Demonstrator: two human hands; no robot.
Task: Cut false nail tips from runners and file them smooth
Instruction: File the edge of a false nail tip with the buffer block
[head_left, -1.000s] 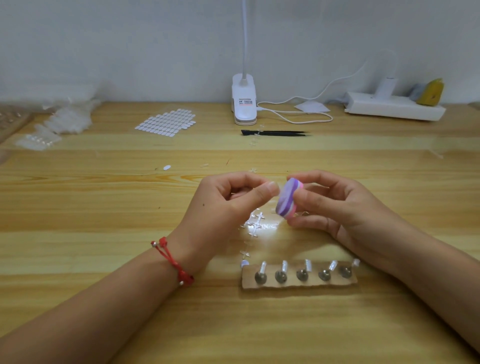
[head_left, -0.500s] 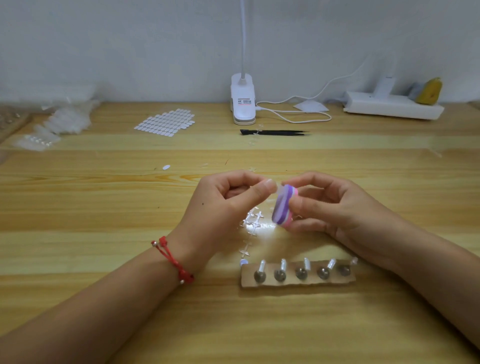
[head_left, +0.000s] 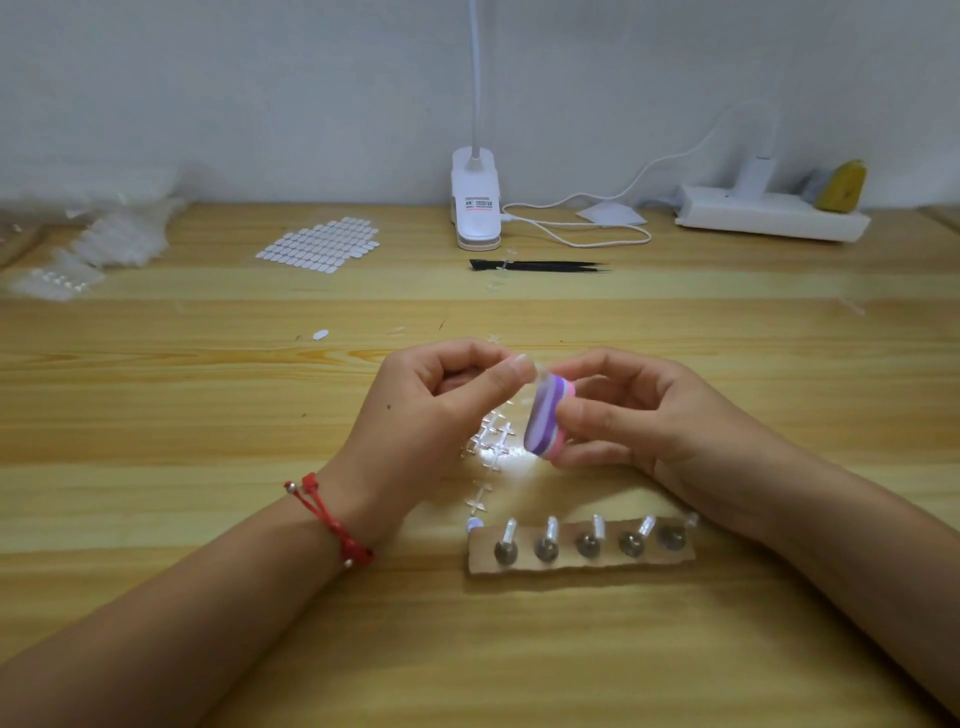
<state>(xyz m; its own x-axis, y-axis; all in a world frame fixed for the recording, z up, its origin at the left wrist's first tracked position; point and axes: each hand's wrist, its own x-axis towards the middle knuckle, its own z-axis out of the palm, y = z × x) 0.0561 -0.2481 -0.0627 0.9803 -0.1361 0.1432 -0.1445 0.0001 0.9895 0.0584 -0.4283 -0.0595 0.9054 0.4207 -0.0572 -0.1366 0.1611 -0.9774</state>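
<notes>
Wooden table (head_left: 156, 415), grey wall (head_left: 260, 78); left hand (head_left: 431, 410) pinches nail tip (head_left: 540, 371), right hand (head_left: 649, 421) grips file block (head_left: 545, 415).

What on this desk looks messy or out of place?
Clear cross-shaped offcuts lie scattered on the table just beyond the cardboard strip, like cutting litter. One white oval piece sits alone, apart from the neat sheet of ovals farther back. Nothing looks broken.

One file block (head_left: 545, 421), one nail tip (head_left: 541, 370), five pegs (head_left: 588, 543), one cardboard strip (head_left: 582, 567), one lamp (head_left: 475, 208), one power strip (head_left: 769, 218)
</notes>
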